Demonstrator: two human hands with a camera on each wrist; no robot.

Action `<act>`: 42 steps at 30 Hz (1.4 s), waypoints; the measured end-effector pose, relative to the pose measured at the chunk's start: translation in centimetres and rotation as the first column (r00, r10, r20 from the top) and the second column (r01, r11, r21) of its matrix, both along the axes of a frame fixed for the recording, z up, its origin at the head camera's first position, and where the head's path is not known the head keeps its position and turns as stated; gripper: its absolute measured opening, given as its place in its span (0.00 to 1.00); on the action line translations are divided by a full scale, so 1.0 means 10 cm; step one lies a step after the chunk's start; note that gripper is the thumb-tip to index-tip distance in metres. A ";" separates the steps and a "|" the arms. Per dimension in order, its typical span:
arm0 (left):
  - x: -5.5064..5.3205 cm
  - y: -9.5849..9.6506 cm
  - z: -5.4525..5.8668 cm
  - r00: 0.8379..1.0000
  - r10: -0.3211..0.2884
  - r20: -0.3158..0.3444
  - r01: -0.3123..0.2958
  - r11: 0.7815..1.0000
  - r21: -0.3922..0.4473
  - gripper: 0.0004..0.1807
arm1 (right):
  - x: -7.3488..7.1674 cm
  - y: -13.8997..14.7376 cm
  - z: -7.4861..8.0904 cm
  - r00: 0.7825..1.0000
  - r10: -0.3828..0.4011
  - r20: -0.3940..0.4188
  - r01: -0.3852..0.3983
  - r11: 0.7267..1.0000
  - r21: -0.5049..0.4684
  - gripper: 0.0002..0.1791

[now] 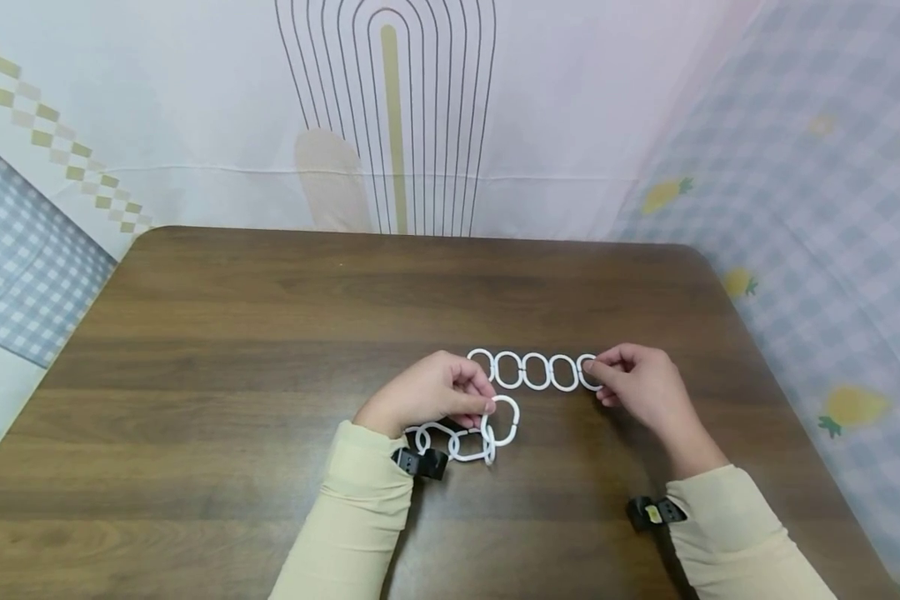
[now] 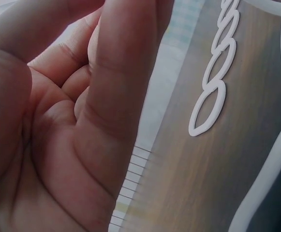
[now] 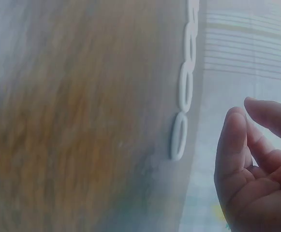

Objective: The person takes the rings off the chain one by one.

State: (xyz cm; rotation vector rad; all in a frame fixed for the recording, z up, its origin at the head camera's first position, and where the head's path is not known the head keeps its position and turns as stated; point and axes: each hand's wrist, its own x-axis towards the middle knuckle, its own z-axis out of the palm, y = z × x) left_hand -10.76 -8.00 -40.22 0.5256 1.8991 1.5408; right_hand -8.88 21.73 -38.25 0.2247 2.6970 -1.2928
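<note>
Thumb and fingers of my left hand [image 1: 438, 387] pinch the upper left side of a white oval ring [image 1: 515, 414], the end link of a chain. Several more linked white rings [image 1: 468, 457] trail from it below the hand, partly hidden by the wrist. In the left wrist view, part of a large white ring [image 2: 261, 188] crosses the right side. Beyond it, several white oval rings [image 1: 536, 372] lie side by side in a row on the table. My right hand [image 1: 641, 383] is at the row's right end. In the right wrist view its fingertips [image 3: 236, 121] appear apart from the end ring [image 3: 178, 137], holding nothing.
The brown wooden table [image 1: 217, 358] has rounded far corners. A patterned cloth [image 1: 570, 100] hangs behind it, and checked cloth [image 1: 832, 250] with a fruit print hangs along the right side. Each wrist wears a black strap with a small device [image 1: 425, 463].
</note>
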 end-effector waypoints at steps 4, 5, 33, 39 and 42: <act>0.01 0.00 0.00 1.000 -0.001 0.001 0.001 1.000 0.001 0.03 | 0.04 -0.05 0.01 1.000 -0.003 -0.020 0.003 1.000 -0.004 0.16; 0.01 0.00 0.01 1.000 0.000 0.001 0.000 1.000 0.002 0.03 | 0.05 -0.07 0.01 1.000 -0.005 -0.027 0.005 1.000 -0.014 0.16; -0.02 -0.03 -0.02 1.000 0.005 -0.004 -0.005 1.000 0.020 0.04 | 0.32 -0.35 -0.19 0.948 -0.199 -0.247 0.074 0.897 -0.436 0.12; -0.02 -0.05 -0.03 1.000 0.001 0.001 -0.001 1.000 0.021 0.04 | 0.36 -0.41 -0.22 0.940 -0.213 -0.267 0.069 0.885 -0.461 0.12; -0.02 -0.05 -0.03 1.000 0.000 0.002 0.000 1.000 0.025 0.04 | 0.38 -0.44 -0.23 0.936 -0.216 -0.278 0.068 0.885 -0.461 0.11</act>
